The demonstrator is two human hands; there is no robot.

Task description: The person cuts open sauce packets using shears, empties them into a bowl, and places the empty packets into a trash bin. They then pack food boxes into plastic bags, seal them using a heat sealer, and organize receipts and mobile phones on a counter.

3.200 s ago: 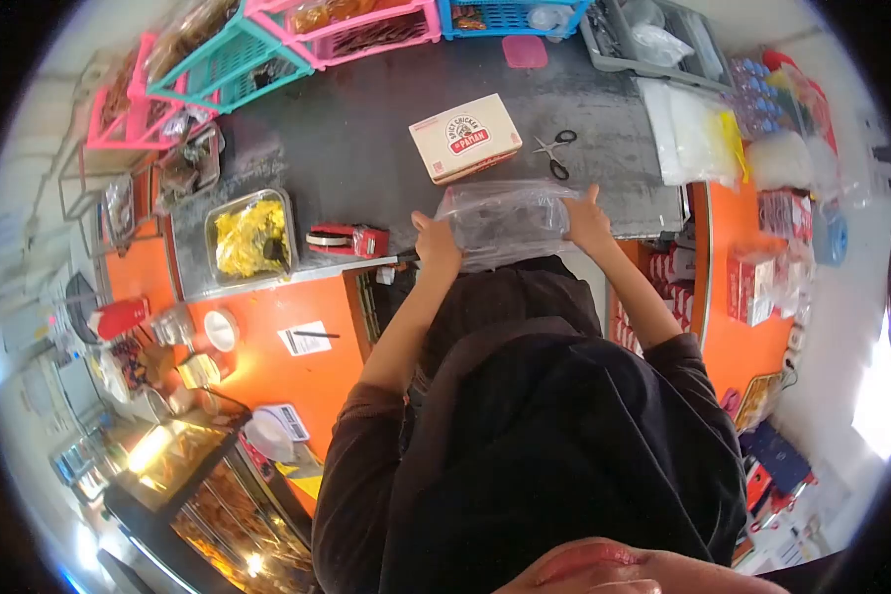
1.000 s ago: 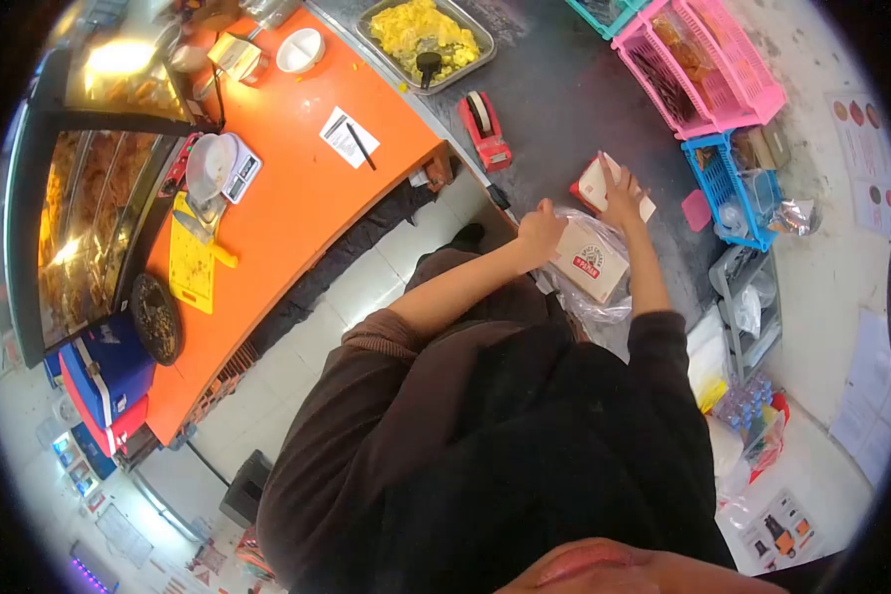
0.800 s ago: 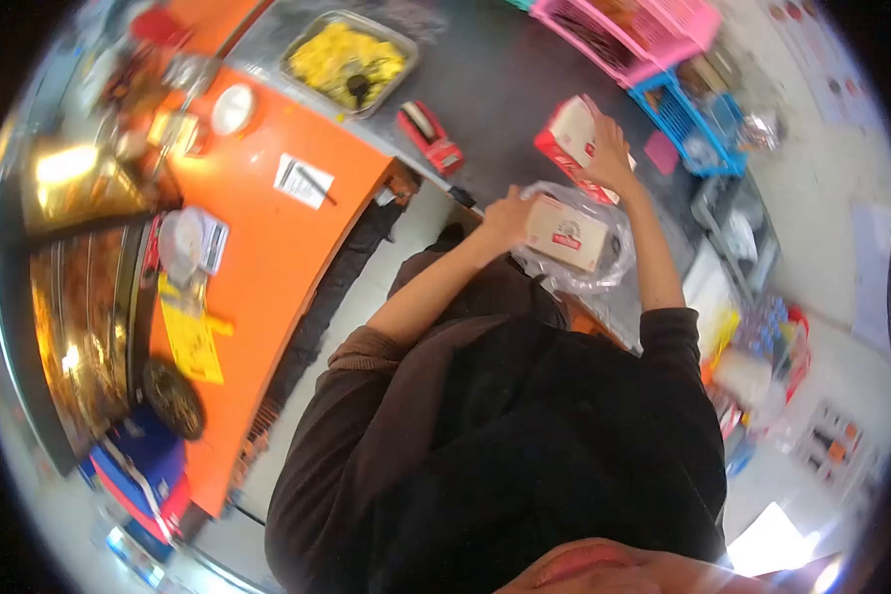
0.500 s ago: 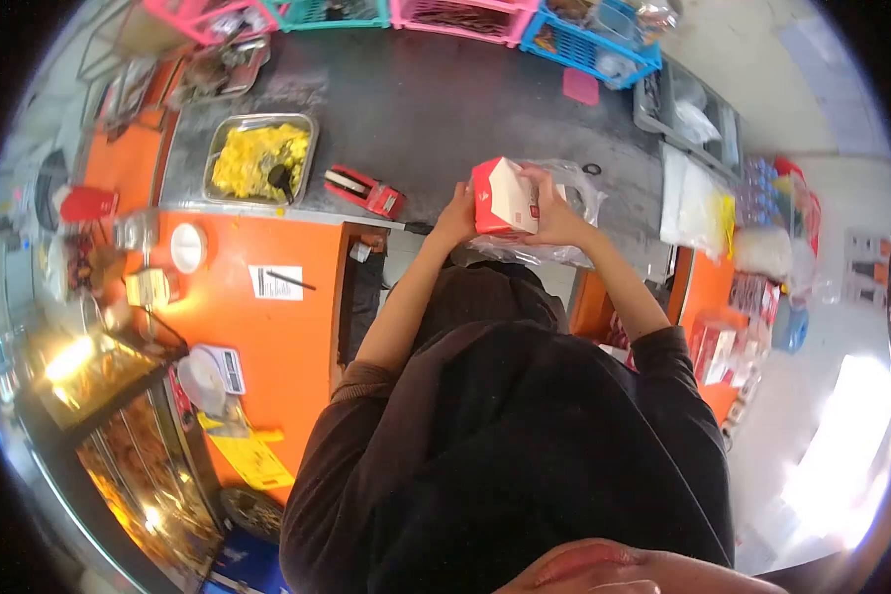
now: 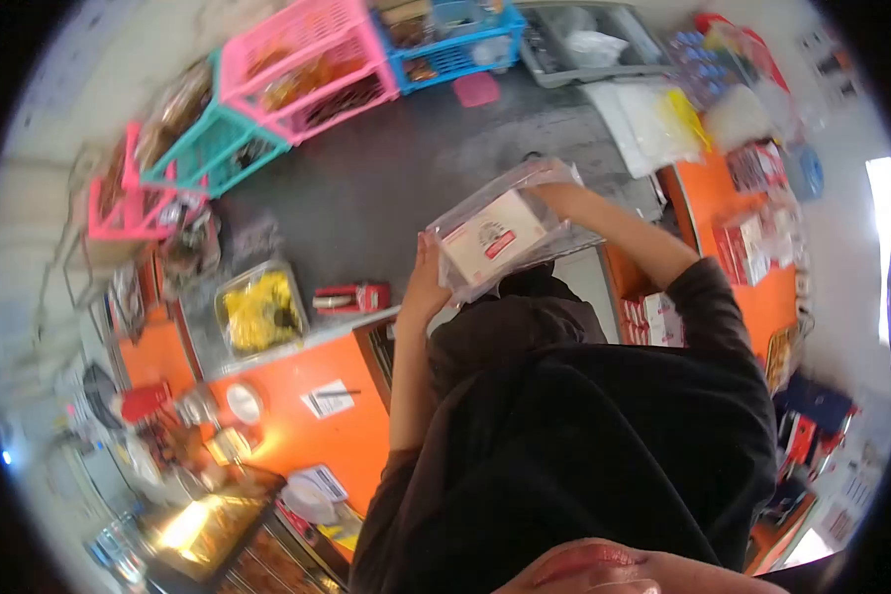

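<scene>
The box (image 5: pixel 487 241), bare a moment ago, is now seen inside the clear bag (image 5: pixel 549 238), over the counter (image 5: pixel 366 188). The bag's edge is pinched by the raised left hand (image 5: pixel 423 287). The right hand (image 5: pixel 547 181) is stretched out behind the bag, and its grip cannot be told.

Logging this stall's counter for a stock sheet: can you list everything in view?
clear bag: one, transparent, held over dark counter
box: one, cream, red label, inside bag
tape dispenser: one, red, counter's near edge
food tray: one, metal, yellow food, beside dispenser
pink baskets: two, counter's back and left
teal basket: one, between them
blue basket: one, back right
left hand: one, grips bag's near end
right hand: one, at bag's far end, grip hidden
</scene>
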